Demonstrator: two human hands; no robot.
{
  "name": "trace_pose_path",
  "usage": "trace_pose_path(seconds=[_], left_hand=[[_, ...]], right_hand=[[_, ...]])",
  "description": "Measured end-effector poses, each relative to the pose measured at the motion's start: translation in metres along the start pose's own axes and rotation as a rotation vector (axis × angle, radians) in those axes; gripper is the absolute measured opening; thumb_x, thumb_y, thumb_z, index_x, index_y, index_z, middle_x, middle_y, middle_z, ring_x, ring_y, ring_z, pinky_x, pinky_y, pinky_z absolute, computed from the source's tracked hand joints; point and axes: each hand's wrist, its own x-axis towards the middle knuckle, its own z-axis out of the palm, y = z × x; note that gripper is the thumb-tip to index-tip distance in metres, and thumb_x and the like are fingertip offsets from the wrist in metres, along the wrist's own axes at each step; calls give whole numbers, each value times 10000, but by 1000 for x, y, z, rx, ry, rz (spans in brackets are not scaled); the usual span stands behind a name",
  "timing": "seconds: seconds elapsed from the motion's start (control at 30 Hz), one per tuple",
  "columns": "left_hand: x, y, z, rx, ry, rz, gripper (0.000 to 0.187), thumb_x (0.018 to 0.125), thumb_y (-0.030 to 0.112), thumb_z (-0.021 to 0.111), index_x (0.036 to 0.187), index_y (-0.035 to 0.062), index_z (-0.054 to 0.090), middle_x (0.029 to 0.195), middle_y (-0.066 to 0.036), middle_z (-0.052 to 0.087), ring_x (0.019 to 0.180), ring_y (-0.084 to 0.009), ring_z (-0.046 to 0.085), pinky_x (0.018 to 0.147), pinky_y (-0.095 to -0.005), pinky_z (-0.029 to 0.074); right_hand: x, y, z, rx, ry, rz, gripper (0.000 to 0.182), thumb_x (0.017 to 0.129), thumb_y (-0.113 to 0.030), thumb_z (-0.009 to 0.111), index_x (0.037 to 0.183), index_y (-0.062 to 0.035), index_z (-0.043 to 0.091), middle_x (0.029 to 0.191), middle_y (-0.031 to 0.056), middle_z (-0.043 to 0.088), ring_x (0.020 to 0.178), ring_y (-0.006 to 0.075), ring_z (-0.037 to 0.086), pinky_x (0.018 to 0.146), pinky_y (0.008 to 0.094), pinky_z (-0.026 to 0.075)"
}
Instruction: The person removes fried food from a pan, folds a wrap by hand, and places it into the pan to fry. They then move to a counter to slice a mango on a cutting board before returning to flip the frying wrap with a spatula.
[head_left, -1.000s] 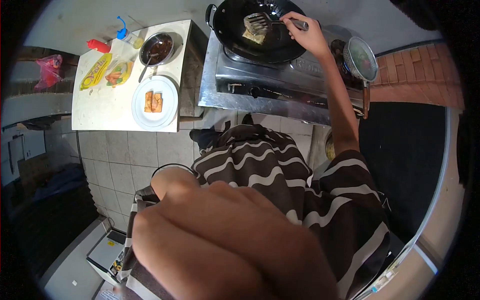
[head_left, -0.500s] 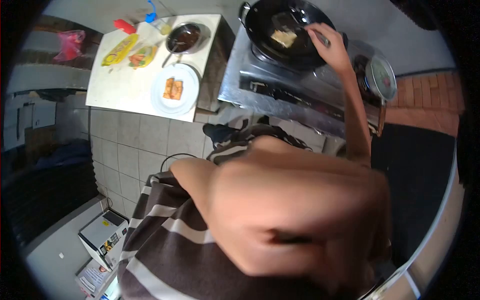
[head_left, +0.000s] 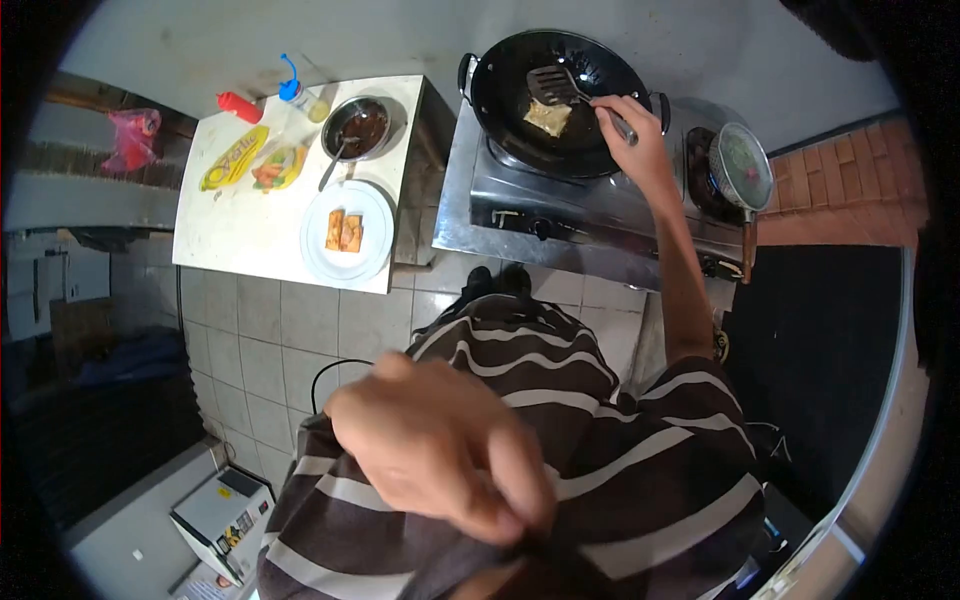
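Observation:
My right hand is closed around the handle of a slotted metal spatula over a black wok. The spatula's head lies inside the wok, right by a pale golden, folded piece of food. Close to the camera, my left hand is curled in front of my striped shirt, slightly blurred. Its thumb and fingers are pinched together at dark cloth near the top of the shirt; I cannot tell what they hold.
The wok sits on a metal stove, with a strainer on its right. On the white table are a plate with browned pieces, a sauce bowl with a spoon, squeeze bottles and a yellow packet.
My left hand and forearm have swung left and down from across my body, uncovering the shirt. The view has shifted; my right hand still holds the spatula in the wok.

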Motion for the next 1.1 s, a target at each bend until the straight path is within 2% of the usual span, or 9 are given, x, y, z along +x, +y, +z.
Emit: trace_pose_path(seconds=[0.07, 0.17, 0.3, 0.4, 0.6, 0.73, 0.8, 0.87, 1.1], left_hand=[[-1, 21, 1, 283, 153, -162, 160, 862, 21, 675, 902, -21, 527, 636, -219, 630, 515, -290, 647, 423, -337, 538], [-16, 22, -2, 133, 123, -224, 159, 857, 27, 683, 909, -28, 544, 685, -211, 637, 571, -287, 650, 471, -334, 538], [3, 26, -32, 55, -125, -242, 165, 848, 37, 699, 925, -44, 578, 784, -196, 649, 682, -281, 656, 565, -329, 540], [6, 34, -54, 26, -231, -273, 175, 841, 45, 711, 936, -55, 604, 858, -184, 658, 765, -276, 661, 636, -325, 541], [0, 28, -118, 36, -675, -410, 214, 883, 91, 676, 1009, -75, 627, 1034, -155, 673, 954, -294, 657, 796, -355, 531], [-19, 34, -171, 537, -146, -738, 217, 903, 121, 661, 1065, -19, 623, 994, -104, 660, 934, -188, 631, 831, -305, 490], [-38, 20, -207, 794, 37, -653, 174, 921, 94, 636, 1075, 15, 615, 956, -32, 650, 917, -79, 604, 810, -235, 482], [-44, 15, -225, 592, 302, -684, 133, 956, 92, 582, 1059, 14, 616, 931, -19, 635, 860, -67, 577, 794, -212, 460], [-26, 5, -239, 612, 262, -695, 154, 984, 127, 546, 1039, -3, 607, 900, -22, 605, 848, -70, 556, 798, -216, 458]], right_hand=[[2, 7, 12, -4, 72, -78, 113, 884, -80, 619, 964, -9, 657, 815, 140, 627, 739, 279, 618, 690, 319, 476], [-13, 9, 20, -39, 137, -89, 100, 892, -85, 619, 953, -21, 667, 809, 132, 638, 721, 269, 624, 678, 310, 479], [-19, 0, 26, -57, 185, 35, 105, 903, -76, 620, 978, -29, 676, 835, 114, 654, 773, 197, 648, 709, 282, 487], [-27, 5, 30, -38, 238, 32, 143, 958, -131, 605, 1019, -31, 686, 840, 0, 645, 699, 37, 535, 630, 209, 443], [-26, 1, 27, 160, 417, 402, 161, 955, -154, 600, 979, -26, 693, 676, 0, 607, 603, 44, 560, 532, 220, 436], [-25, 7, 28, 201, 458, 498, 201, 955, -179, 589, 964, -5, 687, 659, 19, 604, 567, 64, 570, 509, 228, 455], [-27, 8, 32, 208, 457, 504, 210, 957, -182, 582, 963, 2, 684, 652, 32, 607, 552, 69, 577, 488, 231, 461], [-25, 9, 40, 295, 443, 622, 220, 957, -187, 576, 968, 5, 683, 651, 39, 608, 546, 76, 580, 472, 234, 463], [-21, 20, 59, 399, 477, 693, 235, 951, -204, 560, 972, -2, 679, 658, 73, 615, 523, 103, 584, 447, 248, 474]])
